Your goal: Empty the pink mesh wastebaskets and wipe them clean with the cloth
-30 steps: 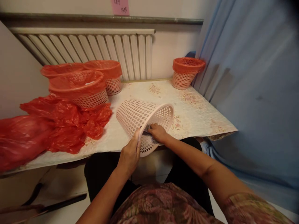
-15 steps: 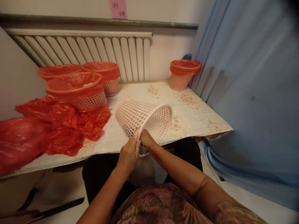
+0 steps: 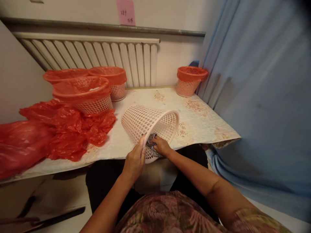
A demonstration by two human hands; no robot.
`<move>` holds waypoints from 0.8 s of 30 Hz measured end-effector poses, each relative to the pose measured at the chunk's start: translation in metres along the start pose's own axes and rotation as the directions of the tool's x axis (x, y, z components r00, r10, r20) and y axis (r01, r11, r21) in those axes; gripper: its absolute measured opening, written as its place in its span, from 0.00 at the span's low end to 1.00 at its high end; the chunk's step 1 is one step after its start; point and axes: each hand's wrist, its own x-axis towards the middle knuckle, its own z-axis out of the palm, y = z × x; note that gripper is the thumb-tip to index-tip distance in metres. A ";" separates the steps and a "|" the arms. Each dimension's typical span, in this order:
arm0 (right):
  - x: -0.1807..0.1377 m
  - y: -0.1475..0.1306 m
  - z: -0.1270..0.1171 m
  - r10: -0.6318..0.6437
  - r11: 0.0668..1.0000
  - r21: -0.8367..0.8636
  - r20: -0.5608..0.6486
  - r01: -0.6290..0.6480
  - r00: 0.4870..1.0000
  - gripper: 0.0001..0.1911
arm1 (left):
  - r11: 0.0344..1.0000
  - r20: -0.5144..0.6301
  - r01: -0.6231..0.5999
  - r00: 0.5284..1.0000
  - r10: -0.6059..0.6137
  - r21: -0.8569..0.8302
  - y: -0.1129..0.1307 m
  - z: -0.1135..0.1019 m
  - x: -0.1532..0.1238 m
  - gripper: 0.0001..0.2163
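A pale pink perforated wastebasket [image 3: 143, 121] lies on its side at the table's front edge, its mouth turned toward me and to the right. My left hand [image 3: 135, 160] grips the near part of its rim, thumb and fingers closed on it. Just inside the mouth, my right hand [image 3: 161, 145] is closed on a crumpled grey cloth [image 3: 152, 141], which lies against the basket's inner wall. Part of the cloth hangs down toward the lower rim.
Several wastebaskets lined with red bags, one of them in front [image 3: 93, 105], stand at the back left. Loose red plastic bags [image 3: 63, 129] are heaped before them. Another lined basket [image 3: 188, 87] stands back right, beside a blue curtain [image 3: 257, 106]. A radiator [image 3: 97, 48] runs along the wall.
My right hand has drawn back from deeper in the wastebasket toward its mouth, bringing the grey cloth into clearer view. My left hand keeps its hold on the rim.
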 end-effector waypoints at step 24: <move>-0.013 -0.012 0.015 0.077 0.997 0.025 -0.109 -0.074 0.991 0.20 | 1.000 -0.089 0.025 0.996 -0.025 -0.002 -0.011 0.008 -0.022 0.23</move>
